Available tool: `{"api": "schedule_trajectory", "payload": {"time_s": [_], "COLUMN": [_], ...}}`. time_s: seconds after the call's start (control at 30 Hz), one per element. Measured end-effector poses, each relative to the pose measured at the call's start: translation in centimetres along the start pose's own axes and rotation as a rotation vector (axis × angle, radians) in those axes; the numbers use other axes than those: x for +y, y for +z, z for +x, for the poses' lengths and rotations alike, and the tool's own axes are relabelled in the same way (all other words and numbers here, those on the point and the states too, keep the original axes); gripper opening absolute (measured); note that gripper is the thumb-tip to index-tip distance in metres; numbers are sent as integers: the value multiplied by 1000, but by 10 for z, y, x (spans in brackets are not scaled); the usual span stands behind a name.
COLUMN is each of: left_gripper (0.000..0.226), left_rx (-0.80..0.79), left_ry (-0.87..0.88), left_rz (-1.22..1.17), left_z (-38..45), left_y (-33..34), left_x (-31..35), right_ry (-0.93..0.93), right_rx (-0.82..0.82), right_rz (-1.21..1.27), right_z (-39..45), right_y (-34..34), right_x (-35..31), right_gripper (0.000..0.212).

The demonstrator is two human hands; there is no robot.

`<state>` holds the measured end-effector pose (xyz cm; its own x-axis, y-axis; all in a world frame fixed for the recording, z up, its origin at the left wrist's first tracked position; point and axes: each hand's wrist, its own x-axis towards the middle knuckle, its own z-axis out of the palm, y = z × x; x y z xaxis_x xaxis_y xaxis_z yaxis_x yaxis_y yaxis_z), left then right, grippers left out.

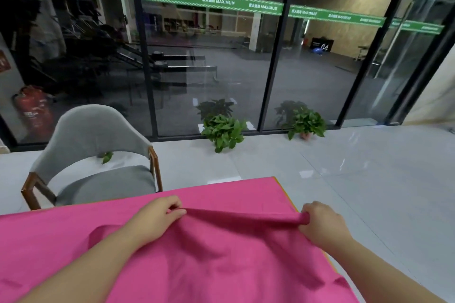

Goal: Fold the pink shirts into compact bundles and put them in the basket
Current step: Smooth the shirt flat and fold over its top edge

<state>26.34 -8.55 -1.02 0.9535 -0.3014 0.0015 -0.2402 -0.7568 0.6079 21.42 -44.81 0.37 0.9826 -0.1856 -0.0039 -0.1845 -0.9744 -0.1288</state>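
Left hand (157, 216) and right hand (320, 222) well apart, each pinching a raised fold of the pink shirt (209, 253), spread flat near. Grey chair (98, 155) far left.

A grey chair (98, 155) stands by the glass wall (221, 69), two potted plants (224, 130) on the floor, a red extinguisher (33, 110) far left.
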Motion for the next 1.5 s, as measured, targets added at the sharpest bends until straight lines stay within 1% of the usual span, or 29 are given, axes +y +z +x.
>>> {"api": "schedule_trajectory", "payload": {"time_s": [0.07, 0.1, 0.13, 0.2, 0.23, 0.27, 0.33, 0.43, 0.47, 0.53, 0.57, 0.63, 0.67, 0.7, 0.77, 0.8, 0.87, 0.93, 0.97, 1.0, 1.03, 1.07, 1.1, 1.17, 1.23, 1.3, 1.37, 1.43, 1.5], "left_gripper": [19, 19, 17, 13, 18, 27, 41, 44, 49, 59, 60, 58, 57, 57, 56, 53, 43, 40, 35, 28, 20, 17, 23, 34, 35, 31, 28, 28, 28], "left_rx": [2, -20, -60, -94, -72, -26, 66, 126, 138, 157, 163, 174, 166, 160, 138, 127, 91, 59, 56, 56, 54, 47, 55, 129, 177, 162, 133, 134, 140], "left_ry": [-22, -33, -40, -48, -60, -82, -112, -72, -58, -44, -34, -7, -4, -4, 1, -5, -9, -4, -15, -30, -42, -74, -108, -151, -158, -159, -160, -156, -191], "left_rz": [86, 146, 198, 266, 284, 290, 265, 231, 224, 230, 247, 275, 289, 305, 298, 285, 262, 277, 278, 262, 227, 158, 86, 2, -10, -21, 1, 45, 74], "left_z": [-1, -3, -7, -17, -23, -28, -38, -51, -53, -56, -57, -57, -59, -60, -63, -64, -61, -52, -46, -40, -34, -28, -22, -9, 3, 18, 33, 49, 59], "left_y": [4, 8, 16, 37, 48, 59, 75, 86, 87, 89, 90, 92, 93, 94, 94, 93, 88, 82, 78, 72, 64, 56, 47, 28, 7, -11, -23, -21, -2], "left_x": [-7, -12, -18, -25, -29, -35, -40, -44, -46, -50, -51, -54, -56, -56, -55, -53, -48, -44, -40, -36, -30, -23, -17, -7, 4, 12, 16, 9, -7], "right_ry": [141, 188, 193, 121, 82, 53, -3, -7, -2, 18, 43, 83, 88, 96, 93, 80, 72, 92, 117, 148, 179, 198, 224, 258, 263, 242, 179, 134, 123], "right_rx": [59, 102, 115, 62, 2, -58, -84, -23, -27, -30, -16, -18, -34, -45, -58, -67, -98, -122, -107, -82, -46, 12, 63, 137, 185, 251, 283, 257, 211], "right_rz": [294, 391, 430, 427, 423, 400, 290, 260, 275, 312, 315, 315, 321, 315, 297, 290, 303, 354, 396, 421, 463, 511, 564, 682, 798, 865, 837, 740, 658], "right_z": [1, 1, -1, -8, -13, -16, -21, -27, -30, -33, -38, -45, -48, -53, -60, -61, -54, -46, -42, -37, -32, -27, -21, -8, 9, 32, 56, 84, 107], "right_y": [3, 8, 13, 31, 42, 54, 75, 89, 90, 96, 98, 98, 96, 92, 88, 88, 84, 72, 63, 58, 52, 47, 43, 32, 17, 0, -11, -9, 6], "right_x": [4, 6, 7, 7, 6, 5, 9, 14, 15, 19, 21, 24, 25, 23, 22, 24, 27, 29, 30, 31, 30, 29, 28, 22, 14, 6, 1, -1, 0], "right_gripper": [16, 15, 14, 13, 13, 19, 42, 64, 78, 120, 132, 139, 136, 127, 86, 70, 51, 12, 11, 16, 17, 17, 20, 22, 19, 17, 18, 21, 24]}}
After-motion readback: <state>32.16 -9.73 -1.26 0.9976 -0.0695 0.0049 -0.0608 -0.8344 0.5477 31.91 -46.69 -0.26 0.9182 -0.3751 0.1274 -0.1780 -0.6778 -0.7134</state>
